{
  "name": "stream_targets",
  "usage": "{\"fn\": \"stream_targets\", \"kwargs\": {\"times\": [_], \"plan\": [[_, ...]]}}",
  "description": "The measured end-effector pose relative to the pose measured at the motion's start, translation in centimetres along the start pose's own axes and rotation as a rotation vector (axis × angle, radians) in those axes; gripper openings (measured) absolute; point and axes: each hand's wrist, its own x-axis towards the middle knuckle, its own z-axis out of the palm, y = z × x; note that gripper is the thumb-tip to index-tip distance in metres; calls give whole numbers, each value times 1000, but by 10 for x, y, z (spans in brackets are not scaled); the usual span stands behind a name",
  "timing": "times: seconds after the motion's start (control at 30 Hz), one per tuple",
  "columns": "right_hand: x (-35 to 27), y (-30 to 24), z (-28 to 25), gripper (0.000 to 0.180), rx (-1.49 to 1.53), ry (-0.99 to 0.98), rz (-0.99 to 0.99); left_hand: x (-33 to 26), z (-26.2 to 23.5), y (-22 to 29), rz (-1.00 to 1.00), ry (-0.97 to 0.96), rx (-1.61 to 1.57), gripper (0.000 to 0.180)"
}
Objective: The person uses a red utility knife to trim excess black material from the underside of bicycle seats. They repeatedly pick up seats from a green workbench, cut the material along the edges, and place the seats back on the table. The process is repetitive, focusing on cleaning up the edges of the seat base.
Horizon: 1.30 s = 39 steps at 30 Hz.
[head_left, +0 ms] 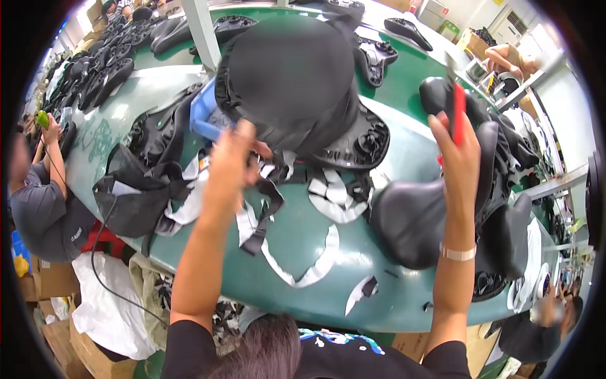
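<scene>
Holding a red-handled tool upright in my right hand, my grip is clamped around its handle, the blade end poking up above my fingers (too blurred to say what kind of blade). My left hand is raised over the green desk, its fingers curled toward a large black bicycle saddle standing just beyond them; I cannot tell whether that grip has closed on anything.

The saddle looks padded and soft on top, stiff underneath where the ribbed plastic base shows, so I judge it light but bulky, best taken by the firm rim of the base, not the slick cover.

Below my right wrist lies another black saddle, top up, and more saddles are stacked to the right of it. Between my two hands, white and black offcut strips litter the desk, loose and likely to slide. Left of my left hand sits a heap of black cover material, with a blue tray just beyond that hand. Another person's arm works further left, at the desk's end.
</scene>
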Motion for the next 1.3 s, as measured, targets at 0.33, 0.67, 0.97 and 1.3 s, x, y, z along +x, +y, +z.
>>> {"fn": "stream_targets", "kwargs": {"times": [0.33,0.67,0.97,1.3], "plan": [[205,194,156,54,-490,-215,160,5,26,-71,159,-777,175,26],[111,23,72,33,1038,-275,515,38,70,-30,843,27,746,54],[-135,-28,-27,30,813,-424,324,-17,61,9,740,187,283,51],[-176,37,-39,48,-248,-477,-534,-61,6,-39,-422,-247,2,49]]}}
